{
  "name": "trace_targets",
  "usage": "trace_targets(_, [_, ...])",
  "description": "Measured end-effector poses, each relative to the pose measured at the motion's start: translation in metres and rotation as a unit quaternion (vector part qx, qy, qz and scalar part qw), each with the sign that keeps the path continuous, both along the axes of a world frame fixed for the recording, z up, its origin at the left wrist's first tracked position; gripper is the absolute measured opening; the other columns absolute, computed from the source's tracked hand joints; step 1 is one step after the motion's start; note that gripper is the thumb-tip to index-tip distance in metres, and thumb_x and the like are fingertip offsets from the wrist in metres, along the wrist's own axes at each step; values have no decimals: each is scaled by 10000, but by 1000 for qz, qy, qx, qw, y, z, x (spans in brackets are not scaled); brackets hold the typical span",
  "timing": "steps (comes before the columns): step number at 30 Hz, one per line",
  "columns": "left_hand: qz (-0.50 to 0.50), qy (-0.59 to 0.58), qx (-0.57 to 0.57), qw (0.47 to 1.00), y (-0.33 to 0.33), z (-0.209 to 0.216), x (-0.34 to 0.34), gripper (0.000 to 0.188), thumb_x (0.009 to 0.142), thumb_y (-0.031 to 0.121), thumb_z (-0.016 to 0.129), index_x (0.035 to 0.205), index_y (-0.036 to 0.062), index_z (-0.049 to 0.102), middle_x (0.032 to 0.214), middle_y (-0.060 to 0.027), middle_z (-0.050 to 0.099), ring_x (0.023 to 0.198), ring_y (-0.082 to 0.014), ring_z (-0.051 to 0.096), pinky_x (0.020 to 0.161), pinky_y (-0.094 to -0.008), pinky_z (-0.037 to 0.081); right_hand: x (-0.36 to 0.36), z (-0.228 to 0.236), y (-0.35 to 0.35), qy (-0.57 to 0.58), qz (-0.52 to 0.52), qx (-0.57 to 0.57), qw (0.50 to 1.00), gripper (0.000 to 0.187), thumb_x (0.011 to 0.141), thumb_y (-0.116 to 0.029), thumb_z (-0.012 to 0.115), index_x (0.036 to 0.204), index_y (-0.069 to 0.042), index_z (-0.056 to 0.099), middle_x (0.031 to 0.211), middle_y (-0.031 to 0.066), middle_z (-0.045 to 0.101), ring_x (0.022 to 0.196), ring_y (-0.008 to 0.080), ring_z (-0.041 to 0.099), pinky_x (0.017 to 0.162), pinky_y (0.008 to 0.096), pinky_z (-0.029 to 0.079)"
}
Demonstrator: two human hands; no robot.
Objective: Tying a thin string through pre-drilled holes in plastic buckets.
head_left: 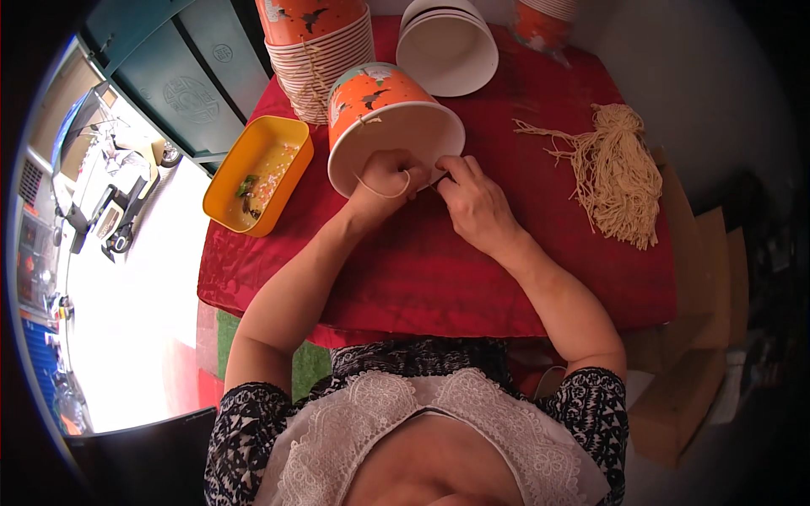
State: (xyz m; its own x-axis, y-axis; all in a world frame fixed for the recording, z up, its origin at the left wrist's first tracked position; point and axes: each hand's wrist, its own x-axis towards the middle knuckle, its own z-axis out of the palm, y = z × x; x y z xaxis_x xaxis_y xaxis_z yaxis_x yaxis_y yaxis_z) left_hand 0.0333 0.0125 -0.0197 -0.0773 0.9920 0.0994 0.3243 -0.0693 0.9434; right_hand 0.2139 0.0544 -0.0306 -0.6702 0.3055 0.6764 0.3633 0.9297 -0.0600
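An orange paper bucket [380, 94] with a white inside and dark printed shapes lies tipped on the table, its mouth facing me. My left hand [390, 179] reaches into the mouth, fingers closed on a thin beige cord [377, 191] that loops across the back of the hand. At the lower right of the rim, my right hand [477, 201] pinches the bucket's edge with thumb and fingers. Both hands' fingertips nearly meet there, and what lies between them is partly hidden. A short bit of cord also shows at the upper rim.
Behind the bucket stands a tall stack of similar buckets [305, 72] with cords hanging. White buckets [451, 52] lie nested at the back. A yellow tub [295, 173] with small scraps is left; a bundle of beige cords [620, 181] lies right on the red tablecloth [540, 278]. Cardboard [704, 287] stands beside the table.
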Motion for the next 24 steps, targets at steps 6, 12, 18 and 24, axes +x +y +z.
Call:
trace_targets(6, [-36, -120, -69, 990, -1, 10, 1, 199, 872, 170, 602, 817, -16, 645, 668, -29, 580, 562, -108, 515, 499, -248, 414, 1, 1, 1, -2, 5, -16, 1000, 81, 700, 60, 582, 757, 32, 633, 1053, 125, 574, 897, 276, 563, 732, 362, 545])
trace_targets(12, [-3, 47, 26, 999, 8, -6, 5, 283, 898, 228, 611, 781, -28, 632, 650, -44, 594, 568, -104, 517, 495, -272, 398, -1, -3, 2, -8, 3, -46, 999, 113, 726, 58, 541, 815, 48, 609, 1088, 139, 562, 935, 309, 548, 786, 389, 513])
trace_targets(18, [-18, 128, 49, 990, 11, -5, 2, 217, 862, 173, 646, 819, -39, 657, 711, -88, 654, 639, -131, 576, 585, -308, 474, -1, -7, 6, 13, 4, -76, 997, 88, 752, 68, 551, 823, 51, 599, 1072, 142, 565, 945, 323, 555, 792, 399, 498])
trace_targets(24, [-54, 160, 97, 981, 10, -13, 2, 117, 778, 74, 655, 828, -32, 661, 752, -148, 672, 689, -217, 637, 632, -342, 504, -2, -13, 8, 66, 19, -154, 986, 64, 772, 58, 578, 833, 54, 595, 1087, 158, 570, 972, 340, 560, 842, 414, 478])
